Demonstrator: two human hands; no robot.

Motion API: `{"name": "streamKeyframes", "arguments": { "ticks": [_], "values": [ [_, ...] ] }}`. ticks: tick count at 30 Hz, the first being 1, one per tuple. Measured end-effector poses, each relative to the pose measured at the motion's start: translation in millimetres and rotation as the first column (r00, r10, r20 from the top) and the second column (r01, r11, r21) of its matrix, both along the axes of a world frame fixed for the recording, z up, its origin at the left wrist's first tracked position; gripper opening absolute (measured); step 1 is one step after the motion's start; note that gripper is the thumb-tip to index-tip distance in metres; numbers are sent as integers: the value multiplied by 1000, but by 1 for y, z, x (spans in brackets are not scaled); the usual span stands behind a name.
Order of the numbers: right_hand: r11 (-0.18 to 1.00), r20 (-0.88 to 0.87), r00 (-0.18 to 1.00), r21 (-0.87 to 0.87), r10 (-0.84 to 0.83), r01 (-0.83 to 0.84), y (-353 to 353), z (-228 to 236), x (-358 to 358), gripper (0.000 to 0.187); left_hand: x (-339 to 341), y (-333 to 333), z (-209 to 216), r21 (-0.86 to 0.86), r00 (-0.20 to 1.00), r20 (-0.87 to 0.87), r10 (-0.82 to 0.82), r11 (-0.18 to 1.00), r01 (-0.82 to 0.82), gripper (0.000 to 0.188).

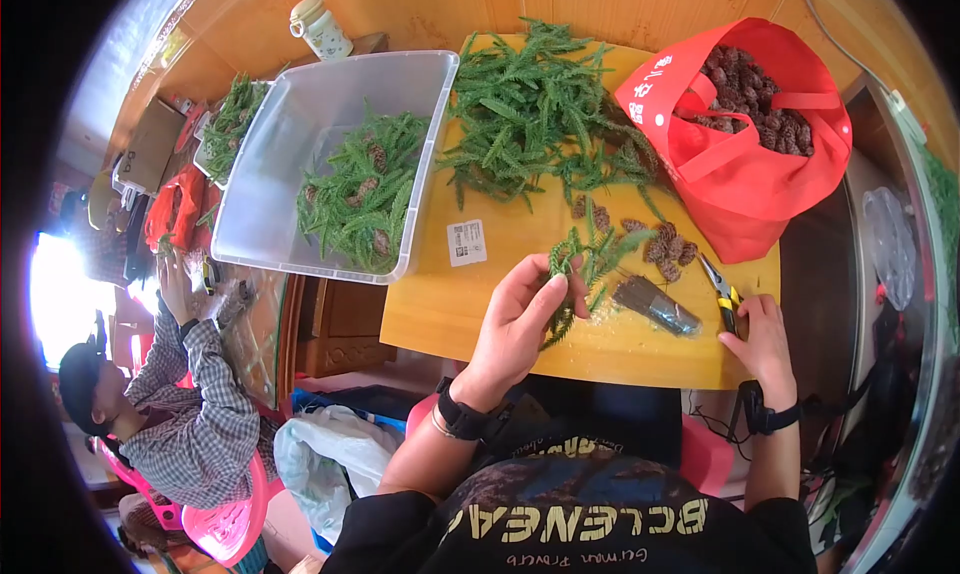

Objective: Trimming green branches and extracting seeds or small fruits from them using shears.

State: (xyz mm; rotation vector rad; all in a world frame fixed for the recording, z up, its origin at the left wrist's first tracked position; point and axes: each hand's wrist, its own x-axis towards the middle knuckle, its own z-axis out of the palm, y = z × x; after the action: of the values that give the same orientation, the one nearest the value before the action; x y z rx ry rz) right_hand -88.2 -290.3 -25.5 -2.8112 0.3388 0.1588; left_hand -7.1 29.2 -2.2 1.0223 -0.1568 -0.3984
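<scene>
Left hand (517, 319) pinches a green sprig (560, 258) above the table's (430, 309) front; the fingers partly hide the sprig. Right hand (766, 346) is at the pliers (724, 292), table right; its grip cannot be told. Table left: clear tub (262, 214) containing greenery (340, 209) and cones (376, 156). Table right rear: red bag (740, 199) of cones. Behind table: wooden wall (690, 6).

One head-worn wide fisheye camera is looking steeply down from above the near edge of the desk (430, 314), facing its far edge, and is sitting fairly near while taking in both its near corners.
</scene>
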Motion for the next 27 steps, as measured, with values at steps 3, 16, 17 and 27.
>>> {"name": "streamKeyframes", "arguments": {
  "ticks": [3,16,17,27],
  "values": [
    [995,174,980,8,93,-95,0,-9,1,28,1,0,2,-24,999,-32,-15,1000,14,22],
    [439,92,995,894,25,-93,51,53,-26,19,-3,-5,-5,-176,993,-59,-101,980,89,13],
    [466,117,986,870,123,-161,61,60,-22,20,-4,-5,-4,-169,993,-45,-111,980,102,13],
    [801,546,785,309,293,-513,114,74,18,23,-13,-9,4,-135,988,-35,-153,980,147,11]
  ]
}}
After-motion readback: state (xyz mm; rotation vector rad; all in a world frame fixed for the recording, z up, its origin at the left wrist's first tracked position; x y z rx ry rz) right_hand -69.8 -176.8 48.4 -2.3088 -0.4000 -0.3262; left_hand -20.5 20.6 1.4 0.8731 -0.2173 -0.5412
